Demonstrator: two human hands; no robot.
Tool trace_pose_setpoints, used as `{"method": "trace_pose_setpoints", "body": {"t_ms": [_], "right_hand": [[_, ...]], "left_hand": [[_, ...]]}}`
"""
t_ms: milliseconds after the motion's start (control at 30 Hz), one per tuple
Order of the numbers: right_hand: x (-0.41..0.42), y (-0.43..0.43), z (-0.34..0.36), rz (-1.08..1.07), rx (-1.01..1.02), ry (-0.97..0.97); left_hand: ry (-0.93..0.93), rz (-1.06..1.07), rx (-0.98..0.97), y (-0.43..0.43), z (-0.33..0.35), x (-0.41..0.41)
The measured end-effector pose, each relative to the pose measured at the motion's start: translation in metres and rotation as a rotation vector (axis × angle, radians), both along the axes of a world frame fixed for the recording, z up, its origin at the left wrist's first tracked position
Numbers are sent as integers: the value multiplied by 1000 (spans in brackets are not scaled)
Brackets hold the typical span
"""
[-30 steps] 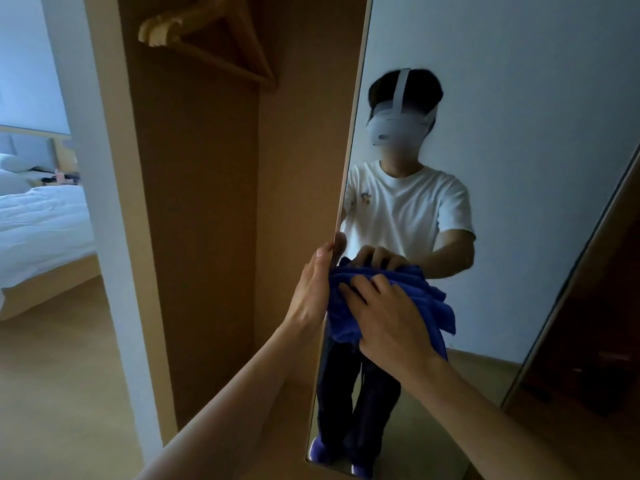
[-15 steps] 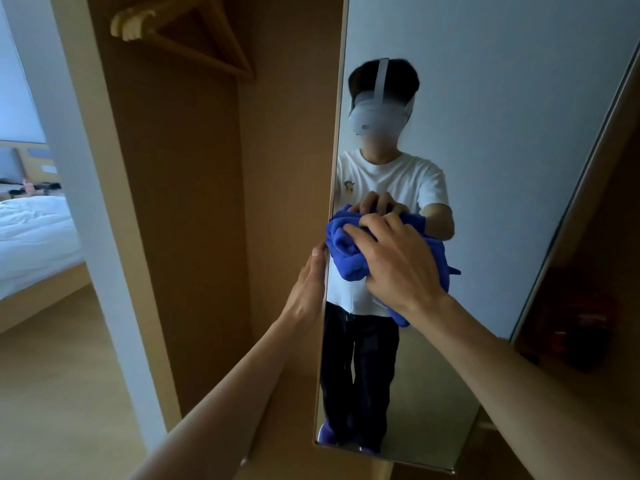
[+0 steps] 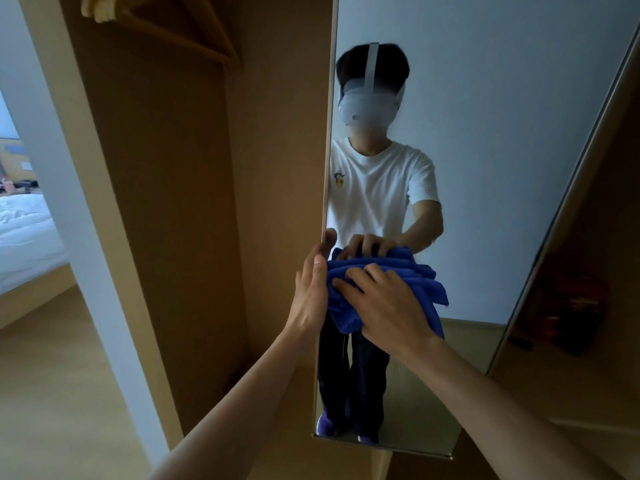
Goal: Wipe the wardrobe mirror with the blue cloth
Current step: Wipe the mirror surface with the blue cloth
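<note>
Both bare forearms reach forward from the lower edge of the view. The left hand (image 3: 309, 296) is at the left edge of the wardrobe mirror (image 3: 485, 133), about mid-height. Its thumb lies on the glass side of the edge and its fingers pass behind the panel, out of sight, so it grips that edge.

Just to its right, the right hand (image 3: 384, 303) is laid over the blue cloth (image 3: 343, 313). The fingers are spread and bent over the bunched fabric, holding it pressed flat against the glass. The cloth is crumpled into thick folds. It sits on the left half of the mirror, touching the side of the left hand, with fabric showing above, left of and below the right hand.

The mirror is a tall, narrow panel. It shows the reflection of the person (image 3: 377, 188) in a white T-shirt, dark trousers and a head-worn device, in front of a pale wall.

Left of the mirror is an open wardrobe compartment (image 3: 166, 202) in light brown board, with a wooden hanger (image 3: 166, 26) at its top. Farther left, past a white upright, a bed (image 3: 24, 237) with white bedding stands on a light wooden floor (image 3: 45, 375).
</note>
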State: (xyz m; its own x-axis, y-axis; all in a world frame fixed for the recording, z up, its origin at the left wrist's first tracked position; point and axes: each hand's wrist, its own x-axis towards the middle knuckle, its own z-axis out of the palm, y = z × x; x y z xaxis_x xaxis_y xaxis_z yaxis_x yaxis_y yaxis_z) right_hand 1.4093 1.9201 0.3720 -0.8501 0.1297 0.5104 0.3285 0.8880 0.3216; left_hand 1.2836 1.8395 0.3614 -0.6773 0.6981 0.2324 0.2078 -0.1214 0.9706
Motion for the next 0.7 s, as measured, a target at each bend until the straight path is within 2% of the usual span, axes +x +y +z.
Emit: {"method": "trace_pose_setpoints", "body": {"t_ms": [433, 700], "right_hand": [[28, 27, 97, -53, 128, 235], [31, 34, 55, -15, 109, 111]], "left_hand": [[47, 55, 104, 7, 27, 7], [43, 77, 96, 2, 12, 8]]}}
